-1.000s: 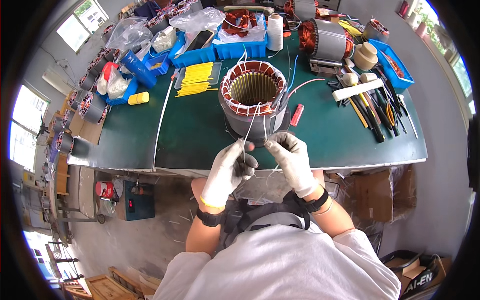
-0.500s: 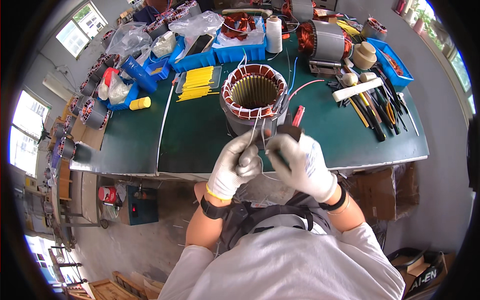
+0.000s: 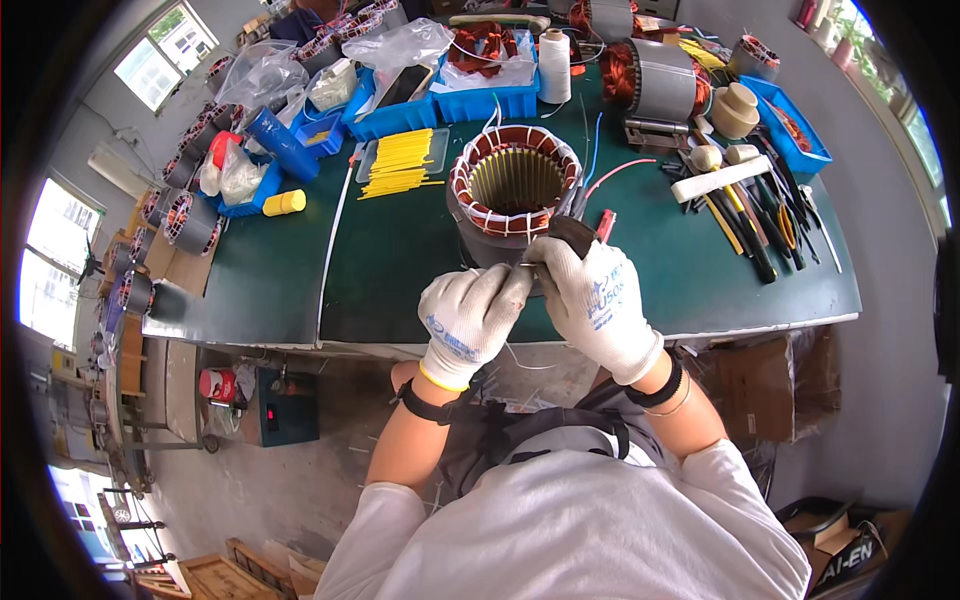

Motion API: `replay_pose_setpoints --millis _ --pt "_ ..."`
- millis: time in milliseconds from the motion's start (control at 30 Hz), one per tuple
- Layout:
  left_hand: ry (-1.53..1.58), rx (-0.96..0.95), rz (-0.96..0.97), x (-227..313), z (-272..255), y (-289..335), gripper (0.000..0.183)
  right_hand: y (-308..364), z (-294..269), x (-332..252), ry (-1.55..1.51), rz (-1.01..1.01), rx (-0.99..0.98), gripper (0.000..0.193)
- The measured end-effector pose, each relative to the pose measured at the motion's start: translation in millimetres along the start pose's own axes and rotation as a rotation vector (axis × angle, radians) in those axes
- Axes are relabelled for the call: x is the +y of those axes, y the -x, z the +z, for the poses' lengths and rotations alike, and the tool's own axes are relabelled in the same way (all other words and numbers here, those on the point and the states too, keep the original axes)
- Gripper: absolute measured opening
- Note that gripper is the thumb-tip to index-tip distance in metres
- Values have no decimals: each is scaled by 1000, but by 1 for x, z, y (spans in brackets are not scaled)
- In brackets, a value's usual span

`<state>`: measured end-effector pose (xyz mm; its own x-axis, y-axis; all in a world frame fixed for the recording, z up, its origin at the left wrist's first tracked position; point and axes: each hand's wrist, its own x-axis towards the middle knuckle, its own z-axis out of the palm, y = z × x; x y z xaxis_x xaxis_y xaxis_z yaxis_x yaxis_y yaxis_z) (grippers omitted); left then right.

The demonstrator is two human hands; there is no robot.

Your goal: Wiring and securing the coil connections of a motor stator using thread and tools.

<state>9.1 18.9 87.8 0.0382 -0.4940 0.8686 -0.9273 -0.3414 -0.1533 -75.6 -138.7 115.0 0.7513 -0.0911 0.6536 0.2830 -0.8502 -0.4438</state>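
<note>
White gloves cover both hands. The left hand and the right hand meet just below the middle of the frame, at the near edge of the green desk. They are held close together, most likely because the wire between them is very thin and needs both hands to stay steady.

The left grip is curled almost shut, and its fingertips pinch the thin pale wire. The right grip is closed around a small dark tool, which sticks up out of the top of the fist. I cannot tell what kind of tool it is, since the glove hides most of it.

Just above the hands stands the stator, a big grey metal ring with copper coils around its rim. It stands upright with its open end facing up, so the coils are easy to reach from above. It sits right in front of the person, touching or nearly touching the hands.

Yellow sticks lie in a clear tray to the upper left of the stator. Hand tools lie in a row at the right. Blue bins line the far edge, out of the way but still within reach.
</note>
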Motion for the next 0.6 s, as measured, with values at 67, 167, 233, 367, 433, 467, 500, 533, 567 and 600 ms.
replay_pose_setpoints --millis 67,167,233,367,433,467,500,533,567,600 --pt "10 -3 -1 1 3 4 27 2 -3 0 -30 6 -32 18" --pt "67 -21 -86 8 9 5 22 9 -8 -1 -238 40 -5 20" --pt "341 -23 -400 18 12 6 14 15 -10 -2 -325 205 -83 21" --pt "1123 -44 -1194 40 12 9 10 25 -11 -3 -309 296 -23 22" --pt "1349 -7 -1333 44 9 9 16 28 -9 -2 -288 285 -20 22" --pt "1342 -17 -1337 43 8 9 16 28 -9 -2 -253 242 -3 23" --pt "1339 -27 -1306 42 7 9 17 28 -8 -2 -270 264 -21 22" --pt "1332 -59 -1280 41 6 8 19 28 -7 -2 -275 258 -18 22" --pt "1332 -41 -1275 40 6 7 19 29 -7 -4 -190 192 13 21" --pt "1421 -48 -1398 39 5 5 19 30 -6 -4 -100 163 22 19"
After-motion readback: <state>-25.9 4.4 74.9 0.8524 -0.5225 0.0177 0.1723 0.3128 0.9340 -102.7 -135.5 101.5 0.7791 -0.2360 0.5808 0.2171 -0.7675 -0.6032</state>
